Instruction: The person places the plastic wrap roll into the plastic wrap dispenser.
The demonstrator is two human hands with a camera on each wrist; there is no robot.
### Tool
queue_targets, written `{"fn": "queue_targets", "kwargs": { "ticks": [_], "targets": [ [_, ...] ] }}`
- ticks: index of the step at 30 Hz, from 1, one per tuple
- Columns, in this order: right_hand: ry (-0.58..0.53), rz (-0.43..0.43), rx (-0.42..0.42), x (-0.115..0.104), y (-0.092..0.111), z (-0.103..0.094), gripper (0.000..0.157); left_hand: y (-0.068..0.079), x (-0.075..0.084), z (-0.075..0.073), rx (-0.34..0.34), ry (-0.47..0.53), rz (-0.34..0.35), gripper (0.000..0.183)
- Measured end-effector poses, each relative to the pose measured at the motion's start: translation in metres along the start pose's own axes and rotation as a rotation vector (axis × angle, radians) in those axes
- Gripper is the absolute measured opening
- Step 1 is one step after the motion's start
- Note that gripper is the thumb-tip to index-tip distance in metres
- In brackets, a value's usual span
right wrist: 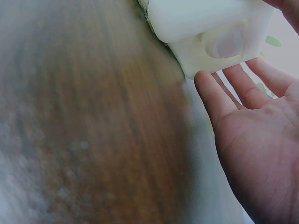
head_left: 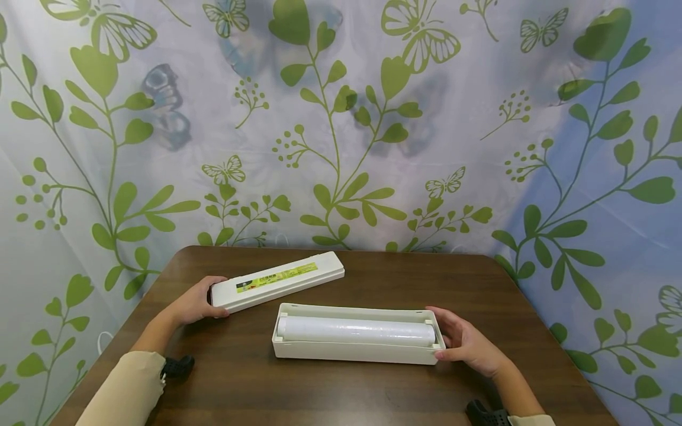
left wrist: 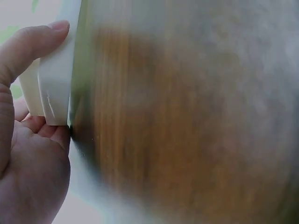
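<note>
My left hand [head_left: 197, 300] grips the left end of a long white lid [head_left: 277, 282] with a green and yellow label. In the left wrist view, the thumb [left wrist: 51, 35] lies along one side of the lid [left wrist: 56, 79] and the fingers bend around its other edge. Nearer the front, a white cling film box [head_left: 351, 353] lies lengthwise, its top uncovered, with a roll of cling film [head_left: 357, 331] inside. My right hand [head_left: 471, 343] holds the box's right end, thumb on the front corner and fingers at the back. The right wrist view shows fingertips at the box end [right wrist: 210, 28].
Both pieces are on a brown wooden table [head_left: 351, 396]. Behind its far edge hangs a pale curtain [head_left: 341, 118] with green leaves and butterflies. Black straps [head_left: 178, 367] circle both wrists.
</note>
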State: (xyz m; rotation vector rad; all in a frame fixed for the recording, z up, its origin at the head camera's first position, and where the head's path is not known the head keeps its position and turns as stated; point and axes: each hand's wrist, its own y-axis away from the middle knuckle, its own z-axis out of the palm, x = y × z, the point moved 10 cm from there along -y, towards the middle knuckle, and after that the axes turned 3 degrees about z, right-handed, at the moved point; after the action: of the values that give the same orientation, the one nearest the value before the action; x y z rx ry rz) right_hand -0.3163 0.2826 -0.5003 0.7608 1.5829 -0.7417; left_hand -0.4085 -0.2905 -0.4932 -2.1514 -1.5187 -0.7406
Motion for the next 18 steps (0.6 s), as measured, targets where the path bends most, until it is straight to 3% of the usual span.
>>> {"fn": "queue_targets", "kwargs": {
  "ticks": [18],
  "targets": [
    [0.001,-0.003,-0.004,0.0000,0.0003,-0.0002,0.094,0.0022,0.0050,-0.0045,0.048,-0.021,0.020,0.089]
  ]
}}
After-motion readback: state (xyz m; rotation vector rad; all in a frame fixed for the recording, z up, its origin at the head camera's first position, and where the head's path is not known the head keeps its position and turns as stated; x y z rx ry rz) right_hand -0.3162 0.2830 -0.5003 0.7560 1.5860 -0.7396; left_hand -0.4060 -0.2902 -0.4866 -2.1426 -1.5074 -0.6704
